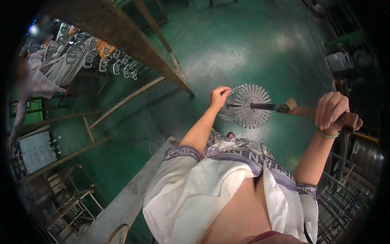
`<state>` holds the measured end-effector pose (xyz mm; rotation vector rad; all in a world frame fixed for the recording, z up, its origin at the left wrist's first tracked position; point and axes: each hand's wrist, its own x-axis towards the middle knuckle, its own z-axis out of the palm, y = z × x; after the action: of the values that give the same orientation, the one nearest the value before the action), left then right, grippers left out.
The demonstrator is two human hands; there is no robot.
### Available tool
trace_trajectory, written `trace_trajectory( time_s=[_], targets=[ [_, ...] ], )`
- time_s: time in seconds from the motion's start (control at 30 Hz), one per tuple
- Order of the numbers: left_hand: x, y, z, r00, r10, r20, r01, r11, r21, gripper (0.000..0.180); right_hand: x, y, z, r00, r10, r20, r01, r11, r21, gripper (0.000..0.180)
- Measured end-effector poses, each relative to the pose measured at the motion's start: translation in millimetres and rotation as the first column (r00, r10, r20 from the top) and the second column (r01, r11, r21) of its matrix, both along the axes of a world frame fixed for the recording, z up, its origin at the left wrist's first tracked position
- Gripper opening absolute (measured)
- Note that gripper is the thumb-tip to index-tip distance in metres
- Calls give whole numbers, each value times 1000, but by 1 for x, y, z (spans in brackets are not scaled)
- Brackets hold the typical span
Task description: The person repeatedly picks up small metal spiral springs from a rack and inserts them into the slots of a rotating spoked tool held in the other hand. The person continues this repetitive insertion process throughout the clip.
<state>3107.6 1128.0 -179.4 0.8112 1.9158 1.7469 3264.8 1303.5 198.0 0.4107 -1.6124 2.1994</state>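
In front of me is a dark pole [269, 107] bearing a large grey toothed metal disc [248, 101] and a smaller toothed disc beyond it on the left. Many small shiny pieces line the discs' rims. My left hand [219, 96] is at the upper left edge of the discs, its fingertips pinched together by the shiny pieces; what they hold is too small to make out. To the right, my right hand [332, 109] is closed over the end of a brown bar [302, 111] that continues from the pole. A tan piece [291, 104] sits on the bar.
A rusty beam frame [134, 38] stands at the upper left, with several rows of metal hooked parts [106, 63] behind it. A person in a striped sleeve [42, 75] is at the far left. A grey ledge [134, 191] runs beside me; metal racks [343, 191] stand lower right.
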Motion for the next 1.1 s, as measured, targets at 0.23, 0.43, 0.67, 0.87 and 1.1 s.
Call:
trace_trajectory(
  time_s=[0.23, 0.43, 0.67, 0.87, 1.1],
  targets=[
    [3, 7, -13, 1000, -8, -7, 8, 1000, -6, 8, -1, -10, 0, 1000, 6, -21, -6, 1000, -14, 68],
    [12, 14, -27, 998, -38, -45, 38, 999, 3, 8, 0, -10, -4, 996, 82, -38, -82, 997, -2, 65],
    [18, 15, -29, 996, -88, -24, 87, 995, -39, 8, -1, -13, -2, 996, 86, -33, -85, 996, 17, 67],
    [20, 19, -31, 992, -102, -69, 102, 995, 1, 12, -1, -16, -1, 998, 61, -34, -60, 998, 19, 69],
    [16, 20, -28, 979, -162, -120, 161, 987, -23, 17, -3, -16, 1, 998, 55, -26, -54, 998, 34, 70]
  ],
)
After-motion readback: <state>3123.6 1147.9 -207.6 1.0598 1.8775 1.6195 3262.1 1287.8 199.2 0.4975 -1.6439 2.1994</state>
